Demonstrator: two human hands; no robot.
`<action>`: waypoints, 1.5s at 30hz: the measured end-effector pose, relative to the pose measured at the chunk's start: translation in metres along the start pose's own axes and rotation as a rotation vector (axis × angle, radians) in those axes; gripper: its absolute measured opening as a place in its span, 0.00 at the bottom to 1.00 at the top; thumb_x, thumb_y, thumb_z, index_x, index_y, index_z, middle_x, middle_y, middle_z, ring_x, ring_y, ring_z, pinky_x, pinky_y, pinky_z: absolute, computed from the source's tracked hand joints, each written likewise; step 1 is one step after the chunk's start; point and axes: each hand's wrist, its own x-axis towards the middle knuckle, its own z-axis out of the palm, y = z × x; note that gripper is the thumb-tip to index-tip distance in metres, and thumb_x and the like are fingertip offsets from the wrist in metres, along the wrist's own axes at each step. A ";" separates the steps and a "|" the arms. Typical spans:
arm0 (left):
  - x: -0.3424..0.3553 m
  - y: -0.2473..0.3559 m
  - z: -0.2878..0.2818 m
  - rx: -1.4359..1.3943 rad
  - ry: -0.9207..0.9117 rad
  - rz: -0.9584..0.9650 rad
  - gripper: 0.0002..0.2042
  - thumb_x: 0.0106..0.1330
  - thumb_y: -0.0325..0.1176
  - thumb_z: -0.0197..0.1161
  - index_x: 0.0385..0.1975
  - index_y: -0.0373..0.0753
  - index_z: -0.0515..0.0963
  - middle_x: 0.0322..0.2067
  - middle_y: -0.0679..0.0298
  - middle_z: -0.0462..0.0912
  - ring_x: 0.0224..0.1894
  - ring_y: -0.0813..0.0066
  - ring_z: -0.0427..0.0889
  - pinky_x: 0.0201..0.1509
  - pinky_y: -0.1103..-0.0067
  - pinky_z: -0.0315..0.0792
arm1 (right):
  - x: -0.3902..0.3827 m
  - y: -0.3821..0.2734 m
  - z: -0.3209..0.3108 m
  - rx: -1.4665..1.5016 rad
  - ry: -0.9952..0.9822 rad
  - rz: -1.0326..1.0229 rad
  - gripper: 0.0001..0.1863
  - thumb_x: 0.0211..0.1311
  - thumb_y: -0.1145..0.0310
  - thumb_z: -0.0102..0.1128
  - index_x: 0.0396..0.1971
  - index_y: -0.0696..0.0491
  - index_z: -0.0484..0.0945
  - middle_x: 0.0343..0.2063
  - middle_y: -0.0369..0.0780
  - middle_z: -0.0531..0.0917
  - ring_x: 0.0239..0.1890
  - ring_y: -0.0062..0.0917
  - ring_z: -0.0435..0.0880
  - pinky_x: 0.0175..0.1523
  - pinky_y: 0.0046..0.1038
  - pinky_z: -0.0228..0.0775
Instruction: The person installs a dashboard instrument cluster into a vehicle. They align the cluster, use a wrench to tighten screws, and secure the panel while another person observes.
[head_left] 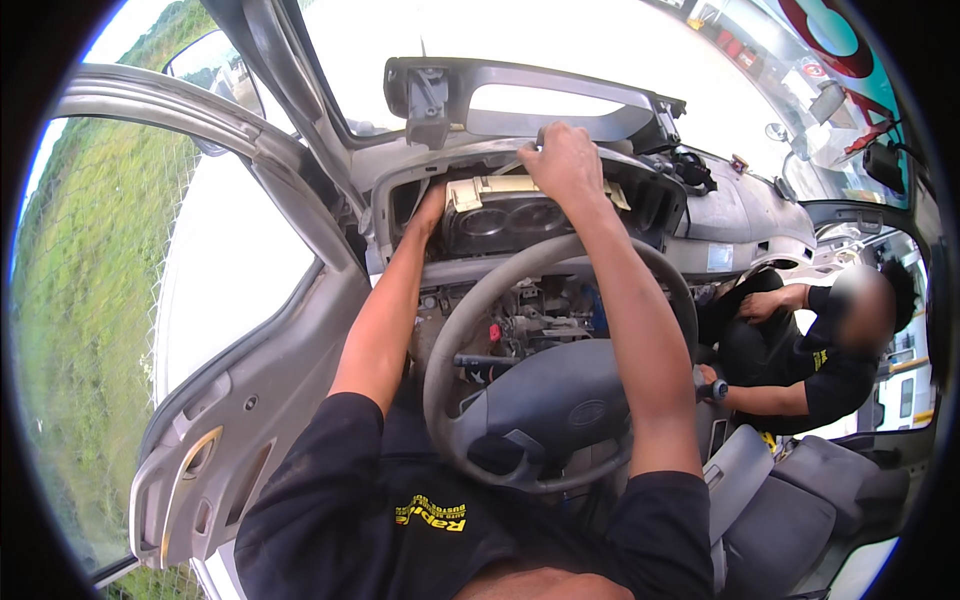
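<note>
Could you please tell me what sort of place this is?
Probably a vehicle's front cabin, its dash partly taken apart: a steering wheel, a gauge cluster and a door panel show it.

Grey door panel (270, 400) on my left, grass (90, 300) beyond it, side mirror (215, 75) far left, co-worker (835, 390) in black on my right, grey seat (780, 520) near right.

Reaching with the left hand (432, 208) into the dashboard opening (645, 212), beside the instrument cluster (490, 222); with the right hand (568, 165) curled at the opening's upper rim, grip partly hidden; below, exposed mechanical parts (535, 322) behind the steering wheel (555, 397); above, a dark trim frame (457, 106); at right, a second person (838, 365) in dark clothing.
</note>
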 end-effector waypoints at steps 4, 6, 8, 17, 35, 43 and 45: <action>-0.012 0.009 0.026 -0.067 -0.037 -0.023 0.37 0.79 0.57 0.56 0.76 0.33 0.66 0.79 0.51 0.63 0.81 0.56 0.58 0.83 0.67 0.50 | 0.003 0.040 0.012 -0.061 -0.101 0.022 0.15 0.64 0.65 0.66 0.40 0.63 0.88 0.41 0.61 0.88 0.48 0.56 0.89 0.56 0.49 0.82; -0.015 0.012 0.024 -0.098 -0.060 -0.041 0.37 0.79 0.57 0.56 0.76 0.33 0.66 0.79 0.51 0.63 0.81 0.56 0.58 0.83 0.67 0.50 | 0.008 0.052 0.017 -0.073 -0.053 0.033 0.15 0.65 0.65 0.65 0.39 0.64 0.88 0.40 0.62 0.88 0.47 0.57 0.89 0.57 0.50 0.82; -0.018 0.013 0.021 -0.112 -0.076 -0.056 0.37 0.79 0.56 0.56 0.76 0.33 0.66 0.78 0.51 0.63 0.81 0.56 0.58 0.83 0.67 0.50 | 0.010 0.066 0.019 -0.060 0.019 -0.019 0.16 0.66 0.65 0.62 0.37 0.66 0.87 0.38 0.64 0.87 0.46 0.58 0.89 0.58 0.49 0.82; -0.016 0.013 0.020 -0.168 -0.112 -0.105 0.36 0.80 0.56 0.54 0.76 0.32 0.66 0.78 0.51 0.63 0.81 0.56 0.58 0.83 0.67 0.51 | 0.014 0.074 0.018 -0.021 -0.087 -0.057 0.17 0.67 0.65 0.61 0.36 0.66 0.88 0.38 0.64 0.87 0.47 0.58 0.88 0.60 0.48 0.80; -0.008 0.002 0.015 -0.131 -0.058 -0.098 0.33 0.80 0.51 0.55 0.75 0.31 0.67 0.77 0.50 0.64 0.80 0.56 0.59 0.82 0.67 0.52 | 0.026 0.080 0.031 -0.158 -0.229 0.115 0.19 0.77 0.61 0.57 0.45 0.63 0.86 0.46 0.60 0.87 0.54 0.55 0.86 0.63 0.49 0.76; -0.029 0.029 0.010 -0.076 -0.072 -0.191 0.32 0.80 0.50 0.54 0.73 0.31 0.71 0.75 0.50 0.68 0.78 0.56 0.63 0.82 0.67 0.54 | 0.023 0.069 0.031 -0.220 -0.242 0.093 0.18 0.78 0.61 0.56 0.44 0.62 0.86 0.45 0.58 0.88 0.54 0.53 0.86 0.62 0.49 0.77; -0.056 0.076 0.048 -0.122 -0.138 -0.275 0.32 0.80 0.51 0.54 0.73 0.30 0.70 0.75 0.50 0.69 0.78 0.56 0.63 0.82 0.68 0.54 | 0.011 0.097 0.021 -0.295 -0.235 0.150 0.17 0.78 0.61 0.57 0.43 0.61 0.86 0.44 0.58 0.88 0.53 0.53 0.86 0.61 0.50 0.77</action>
